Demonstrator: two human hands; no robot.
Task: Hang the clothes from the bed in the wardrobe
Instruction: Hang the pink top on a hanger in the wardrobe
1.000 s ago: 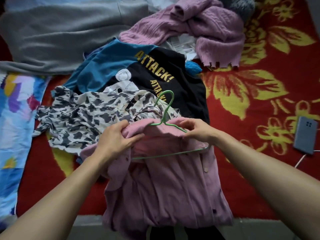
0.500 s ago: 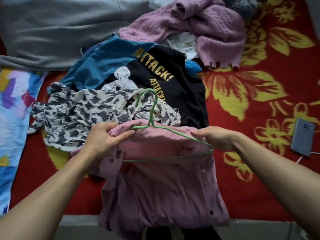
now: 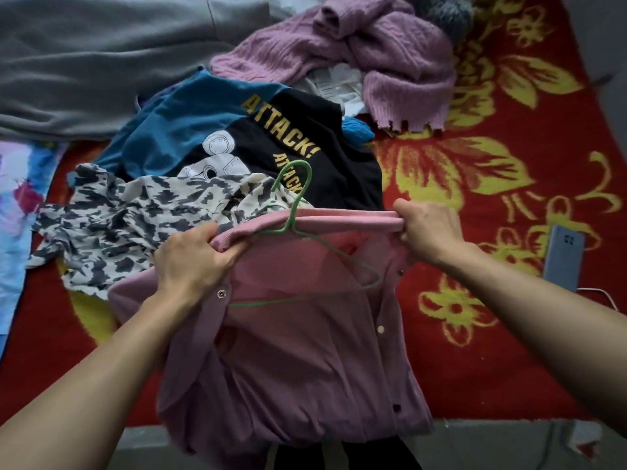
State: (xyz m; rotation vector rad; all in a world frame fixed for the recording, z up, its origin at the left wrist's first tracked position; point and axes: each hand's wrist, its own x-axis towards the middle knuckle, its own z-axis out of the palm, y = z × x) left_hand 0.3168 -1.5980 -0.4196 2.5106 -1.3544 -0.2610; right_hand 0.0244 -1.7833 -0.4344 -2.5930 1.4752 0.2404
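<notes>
A pink button-up cardigan (image 3: 288,368) is held up over the near edge of the bed, its neckline stretched flat between my hands. My left hand (image 3: 193,262) grips the left end of the neckline and my right hand (image 3: 429,232) grips the right end. A thin green wire hanger (image 3: 295,205) sits inside the cardigan, with its hook sticking up above the neckline and its lower bar showing through the open front. Behind it lie a black-and-white patterned garment (image 3: 135,218), a blue and black "ATTACK!" shirt (image 3: 258,137) and a mauve knitted sweater (image 3: 383,59).
The bed has a red cover with yellow flowers (image 3: 492,171). A grey blanket (image 3: 95,56) lies at the back left and a colourful sheet (image 3: 17,205) at the left edge. A grey-blue phone (image 3: 565,256) with a white cable lies to the right.
My right hand has moved from the hanger's right shoulder up to the neckline. Both hands have pulled the neckline taut and lifted it, so the hanger now shows inside the cardigan.
</notes>
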